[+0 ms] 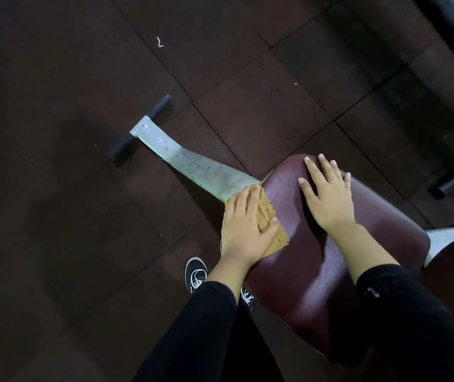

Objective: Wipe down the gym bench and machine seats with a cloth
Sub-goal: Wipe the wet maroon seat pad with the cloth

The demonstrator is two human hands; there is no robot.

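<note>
The left hand (243, 226) lies flat with its fingers spread on the cloth (271, 224). It presses the cloth down on the left edge of the seat (311, 260). It is not pinching it. The cloth is brown and crumpled, and most of it hides under that hand. Only a strip sticks out on the thumb side.

The right hand (328, 194) is flat and spread too. It holds nothing. It rests bare on the top of the seat, just past the left hand, near the rounded end.

What could go wrong? The cloth sits right at the edge of the seat. If the left hand pushes more to the outside, the cloth could slip off and fall on the floor (82, 216). The floor looks dusty, so the cloth would get dirty. The seat looks shiny and smooth, so the bare hand might slide if the person leans hard on it. The bare hand may also leave marks on a part that needs wiping. The shoes (196, 274) are close under the left arm, beside the seat, so a step could bump the leg (192, 166) of the machine.

Now the count. There are two hands, one cloth and one dark red seat. There is one pale metal leg, past the fingers of the left hand, with one black bar (140, 126) across its far end. There are two shoes. One small white scrap (159, 42) lies on the floor far beyond both hands.
</note>
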